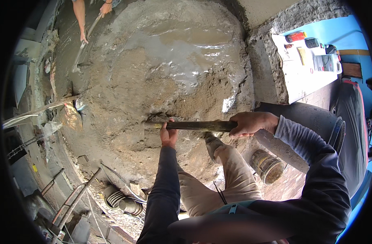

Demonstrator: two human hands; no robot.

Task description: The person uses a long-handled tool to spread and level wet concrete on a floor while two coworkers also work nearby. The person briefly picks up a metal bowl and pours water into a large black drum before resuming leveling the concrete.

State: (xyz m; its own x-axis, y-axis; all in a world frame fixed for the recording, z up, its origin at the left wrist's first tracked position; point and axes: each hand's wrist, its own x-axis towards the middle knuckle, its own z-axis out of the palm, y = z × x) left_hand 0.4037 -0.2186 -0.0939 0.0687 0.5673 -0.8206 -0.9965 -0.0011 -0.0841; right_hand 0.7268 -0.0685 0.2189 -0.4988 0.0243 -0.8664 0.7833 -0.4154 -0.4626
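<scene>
Both my hands hold a long, straight, flat dark bar [202, 126] with a yellowish left end, roughly level across my body. My right hand [253, 123] is closed around its right end. Near the other end, my left hand [169, 134] grips it with fingers and thumb. Beneath the bar lies rough, wet grey-brown concrete [133, 85]. Its far part is smoother and shiny with water. One of my shoes [213, 144] is on the rough part just below the bar; whether the bar touches the concrete, I cannot tell.
At the far left another person's hands [84, 37] hold a long-handled tool [77, 65] against the concrete. A dirty bucket [268, 166] and a large grey drum [297, 122] stand on my right. Bottles lie on a white surface [297, 83]. Metal bars [76, 199] stick up at lower left.
</scene>
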